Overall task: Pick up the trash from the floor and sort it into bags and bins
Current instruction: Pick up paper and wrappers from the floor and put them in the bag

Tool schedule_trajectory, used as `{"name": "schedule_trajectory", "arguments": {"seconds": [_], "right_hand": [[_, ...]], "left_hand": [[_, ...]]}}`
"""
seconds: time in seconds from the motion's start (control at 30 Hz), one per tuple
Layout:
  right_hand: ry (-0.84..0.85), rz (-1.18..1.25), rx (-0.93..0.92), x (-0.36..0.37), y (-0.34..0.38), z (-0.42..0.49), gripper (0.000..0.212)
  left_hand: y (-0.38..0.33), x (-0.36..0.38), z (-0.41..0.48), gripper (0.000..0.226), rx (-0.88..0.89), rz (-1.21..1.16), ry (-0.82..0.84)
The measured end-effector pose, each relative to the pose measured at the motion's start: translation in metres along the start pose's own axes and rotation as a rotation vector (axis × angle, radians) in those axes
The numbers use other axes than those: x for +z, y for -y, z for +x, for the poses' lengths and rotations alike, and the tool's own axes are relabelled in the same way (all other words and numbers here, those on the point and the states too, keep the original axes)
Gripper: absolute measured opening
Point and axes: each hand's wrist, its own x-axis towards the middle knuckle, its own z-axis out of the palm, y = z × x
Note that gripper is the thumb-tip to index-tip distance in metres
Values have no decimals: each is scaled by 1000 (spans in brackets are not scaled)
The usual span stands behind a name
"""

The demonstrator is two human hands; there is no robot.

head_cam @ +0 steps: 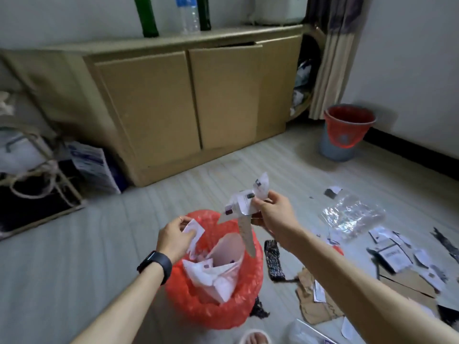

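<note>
At the bottom centre of the frame stands a red bag (213,289) already holding white paper, and the left hand (175,240), a black band on its wrist, pinches a white paper scrap (195,232) at the bag's rim. Just above and to the right, the right hand (274,217) grips a bunch of torn papers (244,202) over the bag's mouth. More scraps, cardboard (315,301) and a clear plastic wrapper (352,216) litter the floor at right; a red-lined bin (346,131) stands by the upper-right wall.

The floor (74,244) carries a red bag (213,306), paper scraps (395,252) and cardboard (313,306).

Both hands (173,238) (274,214) hold paper scraps (244,201) over a red bag (213,301) (already part-filled).
</note>
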Motion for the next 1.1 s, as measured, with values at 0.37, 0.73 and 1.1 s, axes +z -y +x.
{"name": "schedule_trajectory", "arguments": {"seconds": [0.37, 0.73, 1.1], "right_hand": [[270, -924, -104, 18, -116, 2, 54], [139, -922, -21, -16, -173, -22, 66], [302, -1313, 6, -55, -137, 2, 48]], "left_hand": [[47, 27, 9, 37, -5, 176, 226], [67, 95, -24, 81, 423, 983, 668], [-13, 81, -13, 35, 613, 863, 327]]}}
